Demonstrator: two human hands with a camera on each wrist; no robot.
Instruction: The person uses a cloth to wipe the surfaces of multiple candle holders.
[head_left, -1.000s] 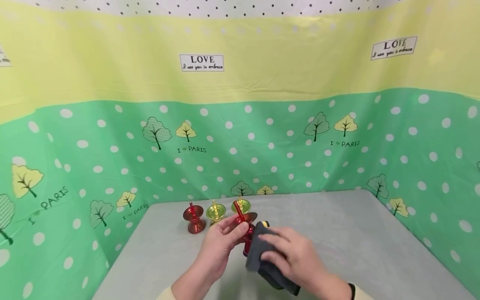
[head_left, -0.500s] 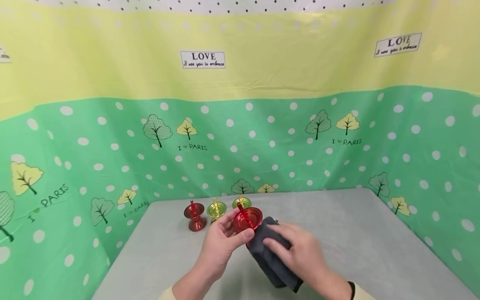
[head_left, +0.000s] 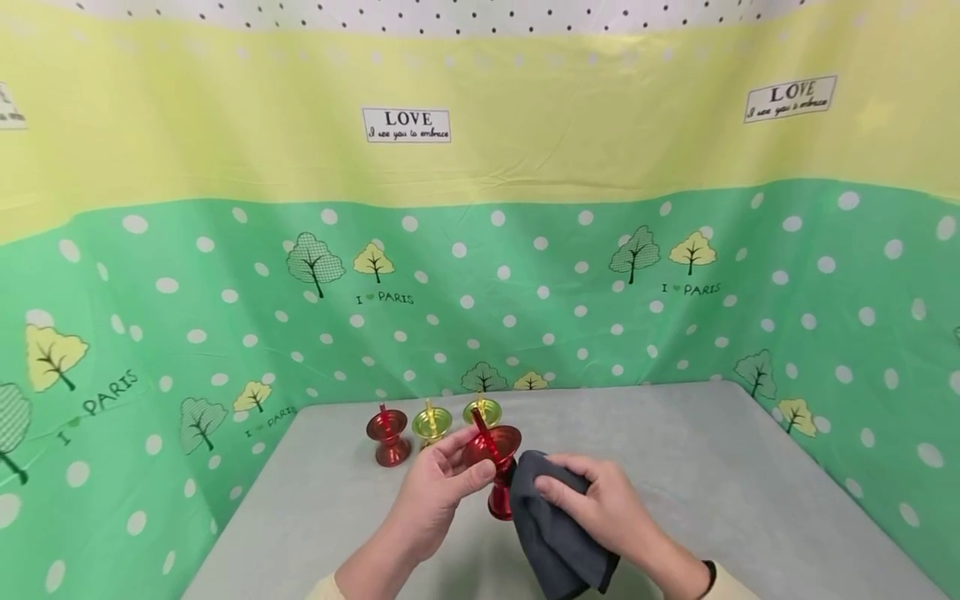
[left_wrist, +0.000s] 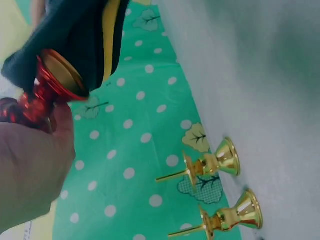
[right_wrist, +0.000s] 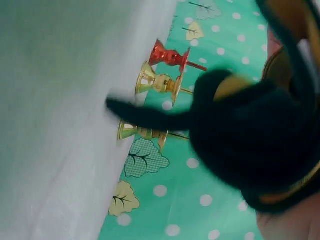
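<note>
My left hand [head_left: 435,500] grips a shiny red candlestick [head_left: 501,500] just under its dish. It is held above the table, tilted a little, its spike pointing up. In the left wrist view the candlestick's hollow base [left_wrist: 59,72] shows a gold-coloured inside. My right hand [head_left: 607,504] pinches a dark grey cloth [head_left: 551,533] between thumb and fingers, and the cloth hangs in folds beside the candlestick's stem. In the left wrist view the cloth [left_wrist: 82,37] has a yellow stripe and overlaps the base. The right wrist view is mostly blocked by the blurred cloth [right_wrist: 235,130].
Behind my left hand stand another red candlestick [head_left: 390,437] and two gold candlesticks, one in the middle [head_left: 432,423] and one on the right [head_left: 483,410]. They stand upright on the grey table [head_left: 697,467]. A patterned green and yellow curtain [head_left: 525,292] encloses its back and sides.
The red candlestick has been tilted toward me, then back more upright. My right hand and the cloth have shifted slightly right, uncovering more of its stem and base.
</note>
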